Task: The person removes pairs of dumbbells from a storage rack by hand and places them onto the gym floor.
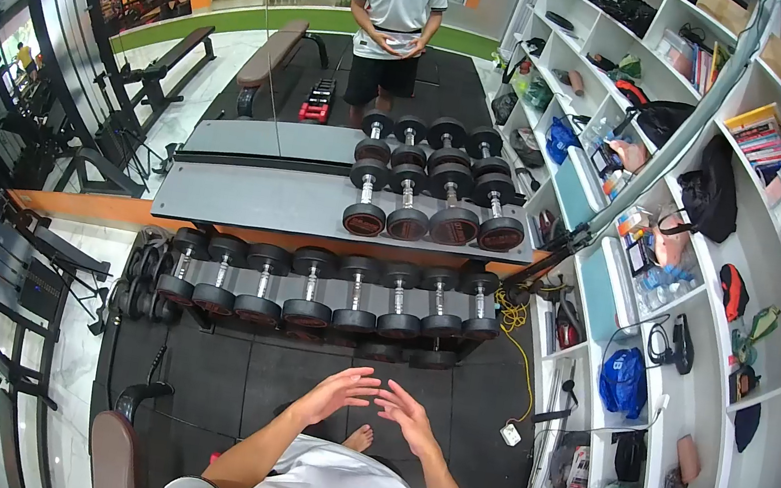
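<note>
Both hands are raised in front of my white shirt, over the dark floor mats, with the fingertips pointing towards each other and a small gap between them. My left hand (407, 415) has its fingers apart and holds nothing. My right hand (339, 396) is likewise empty, its fingers spread. Just beyond them, a row of black dumbbells (310, 287) with silver handles rests on the lower tier of a rack. Several more dumbbells (409, 196) stand at the right end of the grey upper shelf (256, 200). Neither hand touches the rack.
White shelving (628, 381) with bags, books and bottles runs along the right. A yellow cord (529, 346) leads to a white socket block (511, 434) on the floor. A brown padded bench (113, 455) is at lower left, gym machines farther left. A mirror behind the rack reflects a person.
</note>
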`<state>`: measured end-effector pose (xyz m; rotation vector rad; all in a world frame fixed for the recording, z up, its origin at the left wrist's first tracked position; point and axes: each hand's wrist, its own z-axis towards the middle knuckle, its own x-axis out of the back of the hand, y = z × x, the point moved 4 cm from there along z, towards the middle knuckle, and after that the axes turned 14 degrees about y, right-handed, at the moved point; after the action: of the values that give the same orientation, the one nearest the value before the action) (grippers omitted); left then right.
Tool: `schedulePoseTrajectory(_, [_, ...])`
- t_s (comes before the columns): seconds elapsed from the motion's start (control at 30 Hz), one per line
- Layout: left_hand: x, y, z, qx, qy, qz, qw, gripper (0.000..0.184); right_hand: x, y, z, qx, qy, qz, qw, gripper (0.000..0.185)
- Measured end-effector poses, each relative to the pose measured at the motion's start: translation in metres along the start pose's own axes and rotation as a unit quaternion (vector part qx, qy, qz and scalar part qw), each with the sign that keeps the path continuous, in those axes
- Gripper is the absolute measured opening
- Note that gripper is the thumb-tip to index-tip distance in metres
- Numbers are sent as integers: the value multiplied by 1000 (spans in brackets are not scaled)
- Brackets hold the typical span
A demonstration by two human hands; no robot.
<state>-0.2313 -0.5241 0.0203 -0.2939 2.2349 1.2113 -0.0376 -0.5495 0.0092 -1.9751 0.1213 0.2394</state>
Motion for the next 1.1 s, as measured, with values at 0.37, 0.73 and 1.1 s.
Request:
schedulePoseTrajectory(0.37, [39, 68, 96, -4, 16, -27, 999, 60, -31, -41, 116, -16, -10, -11, 1000, 57])
schedulePoseTrajectory(0.73, [80, 183, 183, 5, 13, -18, 1000, 62, -77, -104, 248, -24, 51, -14, 998, 51])
schedulePoseTrajectory(1.1, [91, 213, 240, -12, 56, -30, 998, 58, -74, -125, 323, 43, 93, -134, 986, 47])
